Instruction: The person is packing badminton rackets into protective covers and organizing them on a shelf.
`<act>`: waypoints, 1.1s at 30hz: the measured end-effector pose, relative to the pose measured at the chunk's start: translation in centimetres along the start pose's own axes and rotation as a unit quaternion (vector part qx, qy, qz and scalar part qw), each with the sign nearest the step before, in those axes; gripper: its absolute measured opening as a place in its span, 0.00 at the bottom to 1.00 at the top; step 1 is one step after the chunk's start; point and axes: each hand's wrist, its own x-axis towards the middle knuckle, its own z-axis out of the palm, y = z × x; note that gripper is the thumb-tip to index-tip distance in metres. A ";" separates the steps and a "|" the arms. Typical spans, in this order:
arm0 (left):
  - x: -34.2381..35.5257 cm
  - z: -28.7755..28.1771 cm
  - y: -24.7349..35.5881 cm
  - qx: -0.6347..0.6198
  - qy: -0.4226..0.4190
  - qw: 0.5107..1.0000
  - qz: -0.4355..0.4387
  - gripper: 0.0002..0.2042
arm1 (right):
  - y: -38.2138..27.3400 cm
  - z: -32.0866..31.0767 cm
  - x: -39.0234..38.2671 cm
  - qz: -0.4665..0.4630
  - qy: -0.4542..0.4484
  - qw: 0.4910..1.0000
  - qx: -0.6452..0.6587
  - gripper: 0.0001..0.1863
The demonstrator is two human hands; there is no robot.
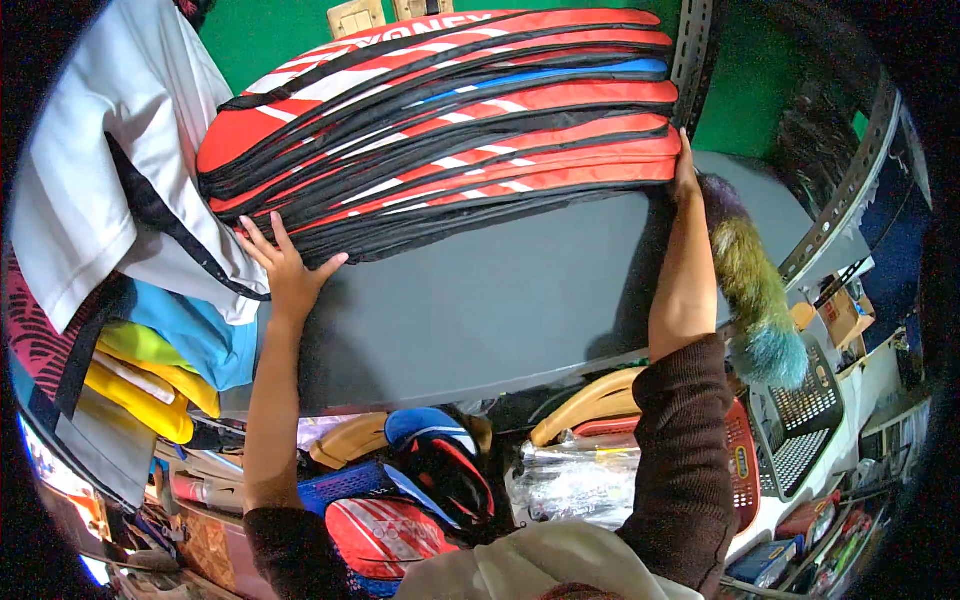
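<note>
A stack of red, white and black racket bags (430,140), one with a blue stripe, lies on a grey shelf (470,290). My left hand (285,270), fingers spread, touches the near left edge of the stack. Against its right end rests my right hand (686,170), stretched out flat along the bags' ends, with part of the fingers hidden. Neither hand grips anything.
White cloth (110,150) and folded blue and yellow garments (190,330) are at the left. A multicoloured fluffy duster (745,270) hangs beside my right forearm. Below the shelf are more racket bags (390,535), a red basket (742,465) and a dark crate (800,430).
</note>
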 end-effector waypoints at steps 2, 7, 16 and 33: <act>-1.0 -2.0 -3.0 0.065 -0.014 0.998 0.012 0.59 | 8.7 -1.4 5.1 -0.184 0.383 0.803 -0.417 0.37; -0.5 -2.6 -3.1 0.066 0.027 0.997 0.036 0.59 | 10.5 0.3 3.4 -0.211 0.372 0.804 -0.413 0.35; 4.4 -1.0 12.9 -0.021 -0.019 0.987 0.157 0.47 | 5.4 -0.2 -0.1 -0.280 0.371 0.759 -0.455 0.30; 8.8 12.0 37.0 0.110 -0.069 0.902 0.411 0.32 | 9.4 1.0 3.1 -0.210 0.350 0.849 -0.336 0.40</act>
